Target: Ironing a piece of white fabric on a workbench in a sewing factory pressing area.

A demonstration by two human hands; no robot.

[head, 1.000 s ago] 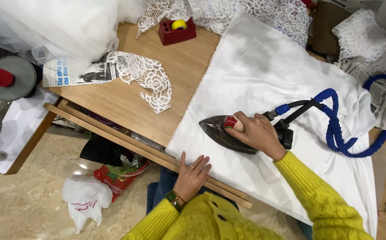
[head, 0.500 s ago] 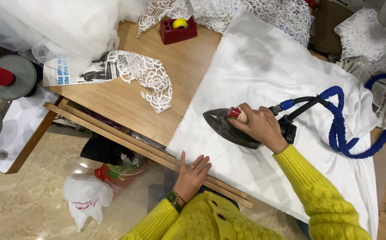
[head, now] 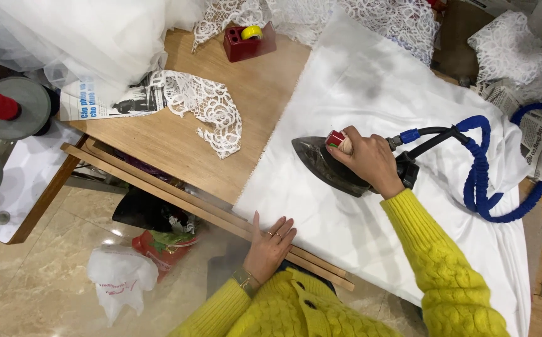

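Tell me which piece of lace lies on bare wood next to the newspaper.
The small lace strip left of the white cloth; the other lace pieces lie heaped along the table's far edge.

I read this as a tailoring or bridal sewing workshop. A dark steam iron (head: 333,165) on a coiled blue hose (head: 480,181) sits on white fabric (head: 371,93) spread over the wooden table (head: 265,100). White lace pieces (head: 205,106) and sheer tulle (head: 65,37) lie at the far side.

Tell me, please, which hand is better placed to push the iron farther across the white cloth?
Right: the right hand already grips the iron; the left hand lies flat on the white cloth edge.
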